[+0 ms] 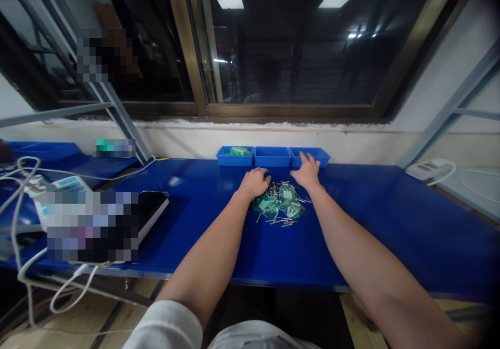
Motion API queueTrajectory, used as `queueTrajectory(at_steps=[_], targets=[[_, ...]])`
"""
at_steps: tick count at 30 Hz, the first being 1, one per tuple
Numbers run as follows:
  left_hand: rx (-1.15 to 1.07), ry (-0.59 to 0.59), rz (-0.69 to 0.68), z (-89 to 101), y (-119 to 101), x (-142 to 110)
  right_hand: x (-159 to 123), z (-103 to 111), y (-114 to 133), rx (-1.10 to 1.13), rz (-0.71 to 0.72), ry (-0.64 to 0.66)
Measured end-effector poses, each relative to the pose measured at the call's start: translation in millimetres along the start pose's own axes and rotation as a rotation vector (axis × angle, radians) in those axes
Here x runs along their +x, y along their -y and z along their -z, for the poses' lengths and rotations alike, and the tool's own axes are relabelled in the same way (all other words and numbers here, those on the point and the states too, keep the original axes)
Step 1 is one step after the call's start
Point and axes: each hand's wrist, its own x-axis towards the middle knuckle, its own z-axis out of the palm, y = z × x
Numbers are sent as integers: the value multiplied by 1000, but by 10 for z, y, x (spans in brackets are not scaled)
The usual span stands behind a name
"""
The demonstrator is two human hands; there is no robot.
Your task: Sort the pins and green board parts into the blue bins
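A heap of small green parts and metal pins (pixel 282 204) lies on the blue tabletop (pixel 351 234) in front of me. My left hand (pixel 255 181) rests at the heap's far left edge with its fingers curled down onto the parts. My right hand (pixel 307 171) reaches past the heap with fingers stretched out, its tips touching the rim of the right blue bin (pixel 323 156). Three blue bins stand in a row at the back; the left bin (pixel 235 156) holds green parts, and the middle bin (pixel 272 156) looks empty.
A dark flat device (pixel 150 208) and white cables (pixel 31 265) crowd the left of the table. A white power strip (pixel 427 169) sits at the right. A wall and window run behind the bins. Metal frame bars (pixel 121 114) slant up at both sides.
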Motion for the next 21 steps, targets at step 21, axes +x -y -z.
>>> queueTrajectory(at_steps=[21], targets=[[45,161,-28,17,-60,-35,-174,-23,334,118,301,558]])
